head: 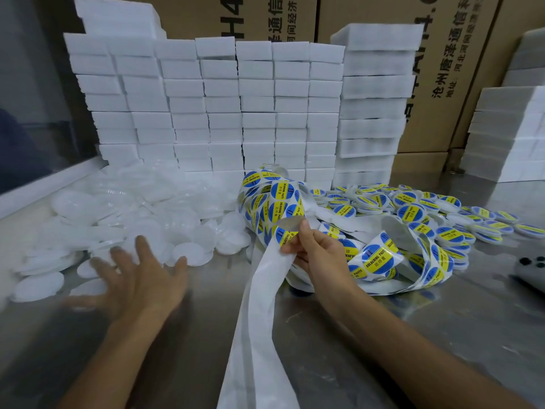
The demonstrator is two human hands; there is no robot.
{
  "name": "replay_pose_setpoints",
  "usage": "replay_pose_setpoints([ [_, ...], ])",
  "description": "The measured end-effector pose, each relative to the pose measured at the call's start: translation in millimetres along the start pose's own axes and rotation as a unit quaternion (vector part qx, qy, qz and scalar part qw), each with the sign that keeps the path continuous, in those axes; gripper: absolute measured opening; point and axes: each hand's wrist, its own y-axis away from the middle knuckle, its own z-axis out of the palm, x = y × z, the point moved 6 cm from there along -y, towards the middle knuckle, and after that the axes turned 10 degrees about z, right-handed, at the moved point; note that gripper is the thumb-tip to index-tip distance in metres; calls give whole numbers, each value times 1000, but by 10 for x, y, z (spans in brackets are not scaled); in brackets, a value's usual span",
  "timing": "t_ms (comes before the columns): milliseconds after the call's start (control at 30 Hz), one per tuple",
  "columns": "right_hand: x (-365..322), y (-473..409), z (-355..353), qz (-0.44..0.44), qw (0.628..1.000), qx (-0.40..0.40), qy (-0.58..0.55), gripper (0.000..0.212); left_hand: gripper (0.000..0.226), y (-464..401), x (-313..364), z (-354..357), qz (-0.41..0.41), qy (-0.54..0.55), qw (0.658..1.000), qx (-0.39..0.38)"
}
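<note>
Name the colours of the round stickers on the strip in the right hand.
The round stickers are blue with a yellow middle band; head view.

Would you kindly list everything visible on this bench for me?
foam blocks: many, white, stacked along the back
cardboard boxes: several, brown, behind the blocks
plain discs: many, white, heaped at left
label strip: one, blue-yellow round labels on white backing, tangled at centre
labelled discs: many, blue-yellow tops, piled at right
table: one, grey metal, beneath everything
dark object: one, grey-black, right edge, cut off
left hand: one, fingers spread, at the plain discs
right hand: one, pinching the label strip
</note>
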Motion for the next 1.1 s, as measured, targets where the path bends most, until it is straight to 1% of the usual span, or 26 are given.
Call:
replay_pose_setpoints([
  [100,-2,4,24,-7,1000,-21,-17,39,91,-26,-213,105,-54,55,994,-82],
  [167,-15,12,44,-6,999,-42,-29,34,89,9,-187,132,-54,38,993,-95],
  [233,-28,19,53,-9,998,-55,-27,27,85,42,-96,105,-30,17,997,-74],
  [367,-50,27,65,-22,997,-71,-8,17,71,82,95,1,32,50,998,-13],
  [467,-57,30,66,-21,996,-82,-2,11,65,101,164,-76,53,21,998,20],
  [533,-51,23,65,-15,996,-87,-2,7,63,108,183,-107,61,4,998,25],
  [633,-31,19,68,-10,996,-92,0,15,59,111,197,-116,70,-9,997,18],
  [700,-33,20,71,-7,995,-99,-1,14,49,116,222,-104,86,-9,996,18],
  [767,-48,23,81,5,993,-113,-20,19,39,122,254,-83,106,0,994,21],
  [800,-61,25,91,10,992,-122,-33,19,37,120,268,-71,115,9,993,22],
  [867,-84,32,102,7,991,-127,-29,17,39,119,302,-44,133,31,990,27],
  [933,-79,24,90,3,993,-116,-13,28,45,122,350,-11,152,51,987,29],
  [967,-64,15,82,3,994,-110,-8,27,48,125,377,5,161,69,984,27],
  [1033,-42,5,73,6,994,-106,-1,8,48,135,450,19,188,129,973,27],
  [1067,-46,9,74,6,994,-106,1,3,47,141,493,4,205,171,963,35],
  [1100,-50,13,74,2,994,-110,6,11,45,146,534,-24,221,217,950,50],
])
